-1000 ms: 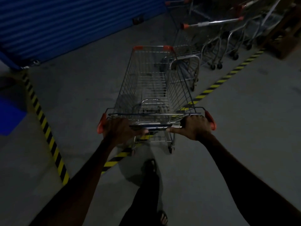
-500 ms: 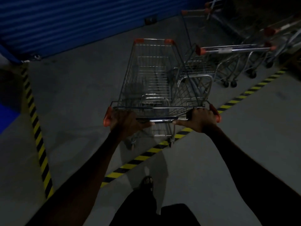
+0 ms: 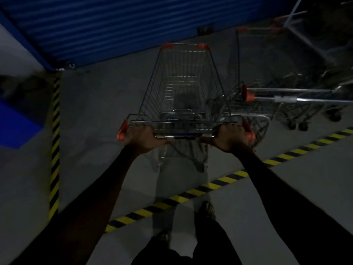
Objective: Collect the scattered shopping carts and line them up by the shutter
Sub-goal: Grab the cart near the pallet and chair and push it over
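Cart (image 3: pixel 183 88) at frame centre, nose toward blue shutter (image 3: pixel 118 25) upper left | left hand (image 3: pixel 142 137) and right hand (image 3: pixel 229 137) both clench its handle | parked cart (image 3: pixel 254 77) just right | advice: push straight, keep sides parallel, avoid clipping.

- Cart (image 3: pixel 183 88): shiny metal wire, orange plastic corner caps.
- Shutter (image 3: pixel 118 25): ribbed blue metal, matt.
- Floor (image 3: pixel 99 104): smooth grey concrete, dull.
- Tape (image 3: pixel 191 194): yellow-black striped, flat on the floor.
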### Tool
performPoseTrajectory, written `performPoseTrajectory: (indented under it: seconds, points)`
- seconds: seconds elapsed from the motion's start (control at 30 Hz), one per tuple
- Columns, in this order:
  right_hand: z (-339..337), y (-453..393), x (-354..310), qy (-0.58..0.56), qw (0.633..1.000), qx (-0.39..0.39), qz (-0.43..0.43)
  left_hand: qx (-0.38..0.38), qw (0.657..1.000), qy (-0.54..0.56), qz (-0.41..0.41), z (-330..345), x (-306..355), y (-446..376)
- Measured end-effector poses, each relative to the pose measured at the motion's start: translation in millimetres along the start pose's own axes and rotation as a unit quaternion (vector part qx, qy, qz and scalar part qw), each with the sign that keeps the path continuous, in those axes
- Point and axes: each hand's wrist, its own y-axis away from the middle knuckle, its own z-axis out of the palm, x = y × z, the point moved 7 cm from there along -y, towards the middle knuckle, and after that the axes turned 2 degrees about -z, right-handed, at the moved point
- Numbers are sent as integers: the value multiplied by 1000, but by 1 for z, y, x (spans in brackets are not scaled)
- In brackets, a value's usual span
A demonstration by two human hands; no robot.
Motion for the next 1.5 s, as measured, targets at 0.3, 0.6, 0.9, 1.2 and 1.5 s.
performPoseTrajectory:
  seconds: [0.3, 0.6, 0.9, 1.2, 1.5]
  points:
    - [-14, -74, 35, -90, 994, -56, -39, -47, 998, 14, -49, 12, 17, -67]
    - [-1, -104, 40, -64, 996, -45, -36, -91, 992, -4, -86, 23, 2, -87]
    - [-17, -104, 32, -63, 996, -29, -49, -72, 993, -24, -86, 18, 2, -86]
    - [-18, -89, 24, -64, 994, 67, -60, 25, 995, 95, -27, 16, 0, -76]
    - [4, 44, -5, -217, 956, 188, 66, 177, 943, 281, 33, 20, 9, 12]
